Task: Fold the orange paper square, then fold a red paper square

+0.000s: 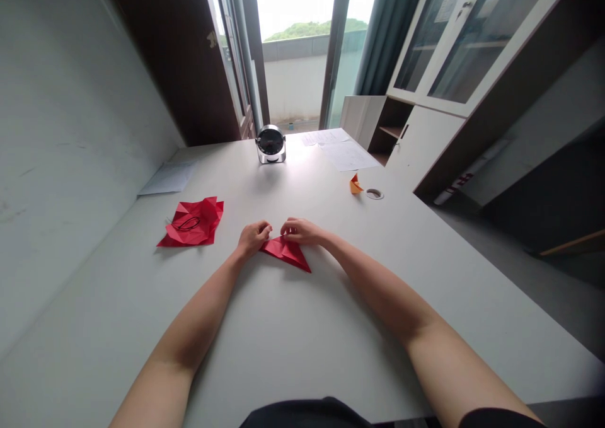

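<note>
A piece of red folded paper point(293, 255) lies on the white table in front of me, roughly triangular, with one point toward the lower right. My left hand point(254, 236) is closed at its left corner, thumb and fingers pinched together. From the right, my right hand point(301, 231) bends its fingers over the upper edge of the same paper, fingertips pressed on it. The fingers partly hide the paper's top edge.
Creased red paper point(204, 217) with a dark loop point(189, 224) on it lies at left. A round black device on a stand point(271, 143) is at the back. An orange folded paper point(355, 185) sits beside a cable hole point(374, 194). White sheets point(347, 154) lie near the far edge.
</note>
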The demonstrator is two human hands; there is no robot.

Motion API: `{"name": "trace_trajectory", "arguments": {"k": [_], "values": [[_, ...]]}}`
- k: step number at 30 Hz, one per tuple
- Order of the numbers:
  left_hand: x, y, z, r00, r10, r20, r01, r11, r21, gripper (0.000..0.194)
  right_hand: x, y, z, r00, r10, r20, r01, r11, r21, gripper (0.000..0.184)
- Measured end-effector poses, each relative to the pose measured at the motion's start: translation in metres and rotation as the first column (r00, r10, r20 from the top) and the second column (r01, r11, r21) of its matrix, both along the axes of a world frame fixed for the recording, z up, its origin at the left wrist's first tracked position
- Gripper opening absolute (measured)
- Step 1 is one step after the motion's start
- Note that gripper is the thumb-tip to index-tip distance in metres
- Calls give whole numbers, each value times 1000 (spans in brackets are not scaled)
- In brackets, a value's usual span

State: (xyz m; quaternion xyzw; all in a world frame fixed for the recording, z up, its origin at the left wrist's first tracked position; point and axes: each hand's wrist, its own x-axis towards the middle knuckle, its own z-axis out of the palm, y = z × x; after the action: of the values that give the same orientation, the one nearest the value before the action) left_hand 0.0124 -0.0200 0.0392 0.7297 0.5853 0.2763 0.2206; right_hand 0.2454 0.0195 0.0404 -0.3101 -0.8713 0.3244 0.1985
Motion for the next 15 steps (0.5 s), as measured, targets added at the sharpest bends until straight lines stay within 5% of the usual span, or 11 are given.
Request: {"name": "trace_trajectory", "arguments": {"k": [5,15], "values": [[1,1,-2,1000,19,-23,-19,1000,-7,33,9,-3,15,994,108,29,-105,991,-79,31],[0,2,-3,1000,5,-8,-5,1000,5,32,0,-11,12,987,44,156,-81,968,238,27]]}}
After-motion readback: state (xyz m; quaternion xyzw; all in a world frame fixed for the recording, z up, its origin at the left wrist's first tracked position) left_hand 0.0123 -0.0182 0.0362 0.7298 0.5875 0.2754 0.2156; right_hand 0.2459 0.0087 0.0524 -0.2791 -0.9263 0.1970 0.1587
